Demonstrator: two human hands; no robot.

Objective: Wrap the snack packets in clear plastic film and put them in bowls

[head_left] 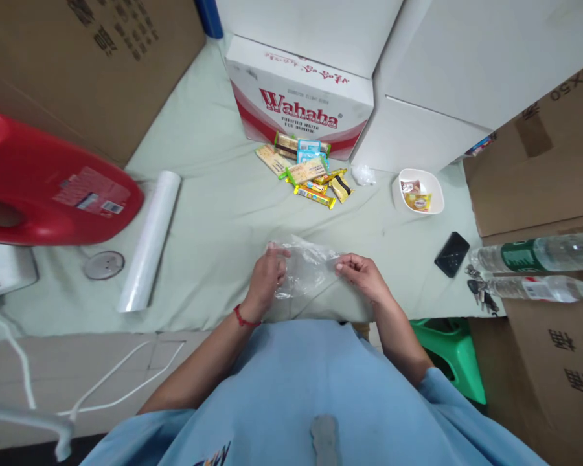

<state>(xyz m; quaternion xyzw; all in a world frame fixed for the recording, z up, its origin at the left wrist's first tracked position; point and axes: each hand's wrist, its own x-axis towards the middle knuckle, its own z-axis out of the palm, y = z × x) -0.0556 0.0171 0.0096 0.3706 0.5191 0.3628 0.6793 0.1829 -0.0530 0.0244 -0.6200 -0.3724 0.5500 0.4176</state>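
A clear plastic bag (305, 270) stretches between my two hands near the front of the cloth-covered table. My left hand (268, 275), with a red cord at the wrist, is closed on the bag's left side. On the other side, my right hand (362, 275) pinches the bag's edge between thumb and fingers. The bag looks thin and crumpled, and nothing shows inside it. Beyond it lies a pile of wrapped snack bars (305, 171) in white, green, blue and yellow wrappers. To their right sits a small crumpled bit of clear plastic (364, 175).
A white tub (436, 194) holds a few small packets. Right of it are a black phone (452, 254), keys (483, 298) and two bottles (539, 253). Leftward lie a plastic roll (150, 243) and a red jug (53, 188). The Wahaha carton (301, 97) stands behind.
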